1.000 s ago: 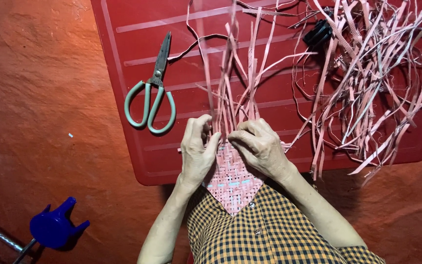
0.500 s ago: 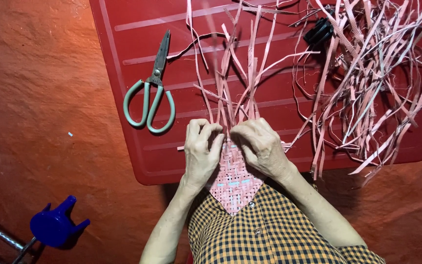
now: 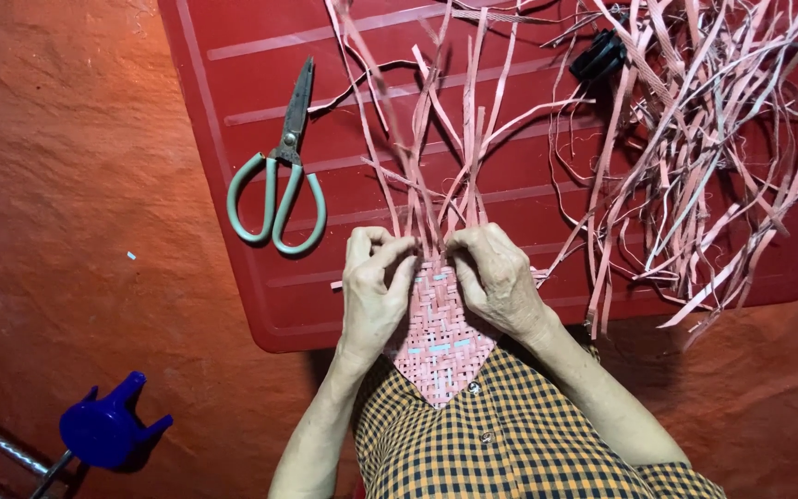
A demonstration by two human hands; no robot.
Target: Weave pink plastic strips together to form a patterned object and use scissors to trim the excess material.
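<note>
A: Report the position of the woven piece.

B: The woven pink panel (image 3: 438, 337) sits at the near edge of the red plastic lid (image 3: 251, 139), between both hands. Its pointed lower end lies over the person's checked orange-and-black garment (image 3: 491, 439). Loose pink strips (image 3: 436, 157) rise from its upper edge and fan out across the lid.

A: State of the left hand?

B: The left hand (image 3: 373, 291) rests on the left side of the panel. Its fingers are curled closed, pinching the upper edge where the strips emerge.

A: And the right hand?

B: The right hand (image 3: 496, 277) covers the right side of the panel. Its fingers are bent and closed on the same upper edge, fingertips close to those of the left hand. Which single strip each hand pinches cannot be told.

A: List the surrounding items.

B: Scissors with grey-green handles (image 3: 279, 180) lie closed on the lid, left of the hands and apart from them. A tangled heap of spare pink strips (image 3: 704, 157) occupies the right part of the lid. A black clip-like object (image 3: 599, 55) lies at the top, partly under the strips. A blue plastic fitting on a metal rod (image 3: 103, 430) stands on the orange floor covering (image 3: 66, 185), lower left.
</note>
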